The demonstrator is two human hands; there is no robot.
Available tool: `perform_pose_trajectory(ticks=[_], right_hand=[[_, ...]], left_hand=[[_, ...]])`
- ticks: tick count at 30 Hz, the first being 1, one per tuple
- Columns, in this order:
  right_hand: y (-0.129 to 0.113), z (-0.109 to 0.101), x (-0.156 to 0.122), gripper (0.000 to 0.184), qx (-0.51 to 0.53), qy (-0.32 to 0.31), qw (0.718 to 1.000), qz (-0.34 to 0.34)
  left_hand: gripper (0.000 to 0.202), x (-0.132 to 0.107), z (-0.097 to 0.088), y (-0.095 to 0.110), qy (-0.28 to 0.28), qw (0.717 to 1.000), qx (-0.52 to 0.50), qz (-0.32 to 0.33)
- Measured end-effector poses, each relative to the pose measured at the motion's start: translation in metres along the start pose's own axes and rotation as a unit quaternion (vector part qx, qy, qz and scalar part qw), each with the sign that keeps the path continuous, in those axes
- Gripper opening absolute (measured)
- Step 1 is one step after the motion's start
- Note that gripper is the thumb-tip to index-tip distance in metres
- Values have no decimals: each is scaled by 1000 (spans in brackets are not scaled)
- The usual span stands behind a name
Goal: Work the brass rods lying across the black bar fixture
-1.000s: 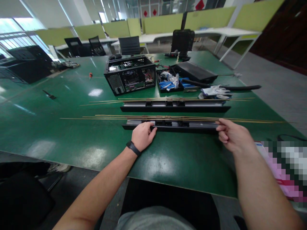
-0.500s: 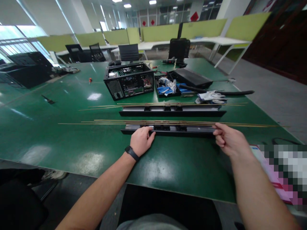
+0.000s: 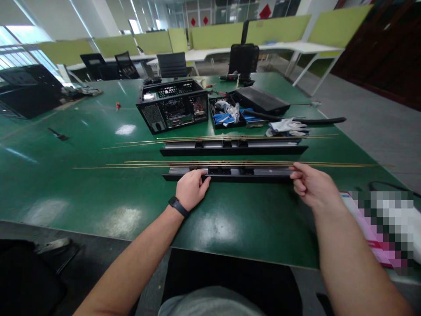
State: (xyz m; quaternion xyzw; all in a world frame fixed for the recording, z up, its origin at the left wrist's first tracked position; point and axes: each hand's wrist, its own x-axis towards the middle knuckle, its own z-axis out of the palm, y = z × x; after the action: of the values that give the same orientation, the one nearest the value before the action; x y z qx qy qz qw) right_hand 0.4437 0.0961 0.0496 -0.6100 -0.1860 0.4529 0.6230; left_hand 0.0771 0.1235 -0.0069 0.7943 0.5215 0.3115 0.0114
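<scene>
A long black rail [image 3: 250, 174] lies on the green table [image 3: 98, 188] close to me, with several thin brass rods [image 3: 131, 164] lying across its top. My left hand [image 3: 189, 188], a black band on its wrist, rests curled on the rail's left part. My right hand [image 3: 311, 184] is closed in a pinch at the rail's right end, where the rods pass. A second black rail [image 3: 233, 149] with more brass rods [image 3: 138, 142] lies parallel just behind.
Behind the rails stand an open black computer case [image 3: 173, 105], a black tray of blue-and-white items [image 3: 226, 115], a flat black box [image 3: 263, 101], white gloves [image 3: 286, 127] and a black hose [image 3: 315, 120]. Pink packaging [image 3: 371, 228] lies at the right edge. Office chairs stand beyond.
Both hands keep their hold on the near rail and rods. Only the camera view has shifted slightly.
</scene>
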Motion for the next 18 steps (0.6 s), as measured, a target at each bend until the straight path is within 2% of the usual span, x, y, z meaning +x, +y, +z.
perform_pose_trajectory(ticks=[6,13,18], right_hand=[[-4,0,-1,13,15,44,999,-12],[-16,-10,6,22,34,180,983,-24],[-19,-24,15,25,41,229,972,-39]], left_hand=[[16,0,-2,1,-1,1000,-3,1],[15,0,-1,1,3,1000,-2,1],[15,1,-1,1,-1,1000,-3,2]])
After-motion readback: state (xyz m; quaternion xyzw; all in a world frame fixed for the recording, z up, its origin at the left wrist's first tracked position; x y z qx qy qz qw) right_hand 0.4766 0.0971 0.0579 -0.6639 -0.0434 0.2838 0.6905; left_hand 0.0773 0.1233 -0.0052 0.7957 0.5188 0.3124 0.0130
